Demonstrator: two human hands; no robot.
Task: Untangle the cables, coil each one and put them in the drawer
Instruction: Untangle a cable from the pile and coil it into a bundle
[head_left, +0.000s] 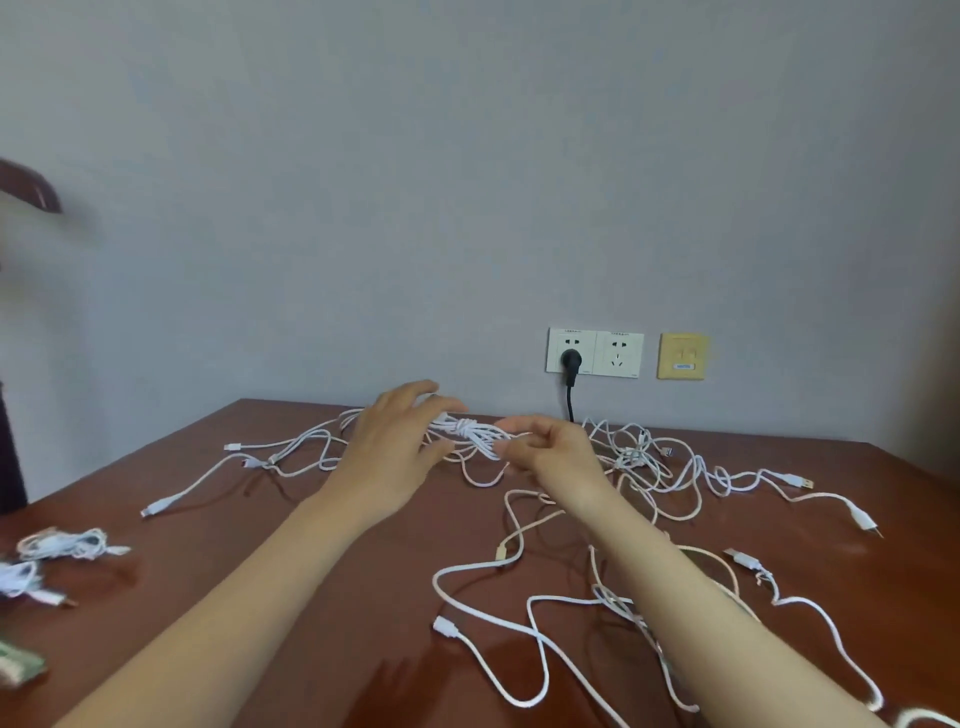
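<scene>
Several white USB cables lie tangled across the far half of a dark brown wooden table. A knotted bundle of white cable hangs between my hands above the table's far middle. My left hand has its fingers curled round the bundle's left end. My right hand pinches the bundle's right end. More loose white cable loops under my right forearm. No drawer is in view.
Two coiled white cables rest near the table's left edge, with a green-white object at the bottom left. On the grey wall, a black plug sits in a white socket beside a yellow plate.
</scene>
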